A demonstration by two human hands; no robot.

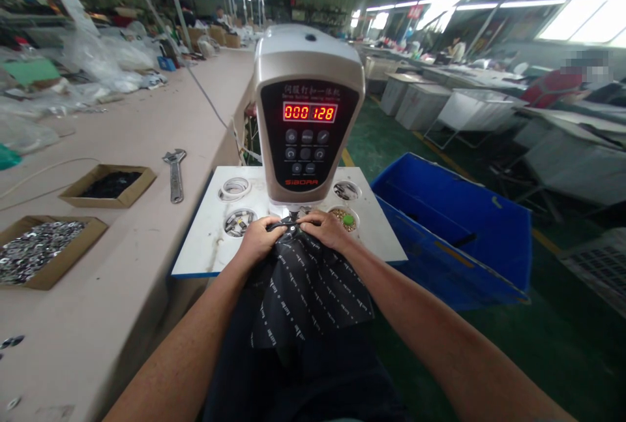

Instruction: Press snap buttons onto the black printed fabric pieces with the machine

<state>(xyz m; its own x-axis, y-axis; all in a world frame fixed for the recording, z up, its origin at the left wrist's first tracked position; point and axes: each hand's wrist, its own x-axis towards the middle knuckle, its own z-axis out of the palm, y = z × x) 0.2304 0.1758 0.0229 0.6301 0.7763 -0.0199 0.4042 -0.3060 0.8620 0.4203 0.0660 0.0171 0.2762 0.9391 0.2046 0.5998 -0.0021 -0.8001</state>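
A snap-button fastening machine (310, 141) with a lit red display stands straight ahead. Under its press head, a dark printed fabric piece (308, 285) with rows of small white lettering is gathered at its top edge and hangs down over my lap. My left hand (259, 238) pinches that black edge from the left. On the other side my right hand (328, 229) grips the same edge, fingertips close to the press point. A small round light spot, perhaps a snap, shows between the hands. The fingers partly hide the edge.
Round wells with small metal parts are set in the white machine table (195, 252). On the left bench lie an adjustable wrench (175, 175), a box of black pieces (108, 184) and a box of metal fasteners (46, 249). A blue bin (454, 213) stands at right.
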